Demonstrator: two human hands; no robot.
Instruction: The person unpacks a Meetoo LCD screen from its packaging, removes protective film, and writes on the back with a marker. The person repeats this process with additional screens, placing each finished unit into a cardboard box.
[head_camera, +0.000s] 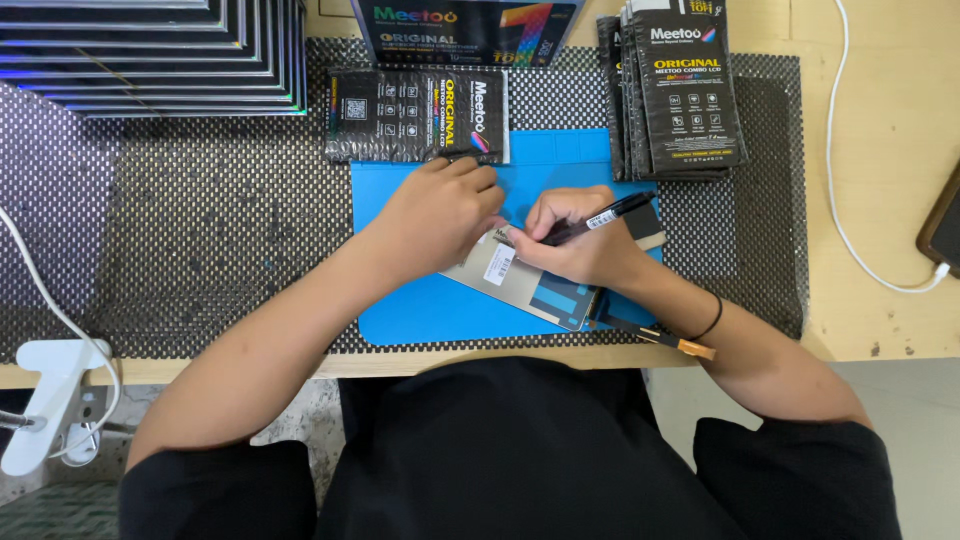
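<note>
Stack at far left: dark flat boxes (160, 55) on the desk (880, 120).
Left hand (440, 210): grip flat, pressing down the display panel (520, 280).
Panel: on the blue mat (420, 310).
Right hand (580, 240): grip closed around black pen (600, 220), tip on panel.
Right: black packets (685, 90) stacked.

The scene is lit brightly and evenly from above; only soft, short shadows are cast under the forearms. Faint glare is seen on the glossy black packets (418, 115). Focus is sharp throughout, and straight edges are slightly bowed near the borders.
</note>
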